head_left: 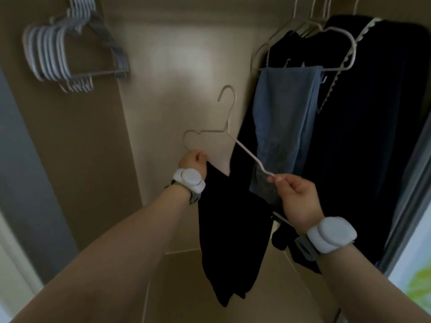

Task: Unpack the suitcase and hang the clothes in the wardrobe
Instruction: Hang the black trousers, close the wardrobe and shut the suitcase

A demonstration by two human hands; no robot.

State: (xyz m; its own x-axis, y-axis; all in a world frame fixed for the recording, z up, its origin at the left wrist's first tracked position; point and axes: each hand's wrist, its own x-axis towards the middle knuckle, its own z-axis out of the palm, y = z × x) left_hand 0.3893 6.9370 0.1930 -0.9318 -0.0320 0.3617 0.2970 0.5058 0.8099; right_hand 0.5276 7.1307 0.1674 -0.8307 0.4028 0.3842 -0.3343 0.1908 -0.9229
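Note:
I hold a thin white hanger (227, 127) up inside the beige wardrobe (177, 66). My left hand (193, 163) grips the hanger's left end together with the top of a black garment (229, 234), which hangs straight down from it. My right hand (295, 197) pinches the hanger's right end. The hook points up and is not on any rail. The suitcase is out of view.
Several empty grey-white hangers (70, 52) hang bunched at the upper left. At the right hang blue jeans (284, 127) and dark clothes (373, 136) on white hangers. A wardrobe shelf edge (293, 264) runs below my hands.

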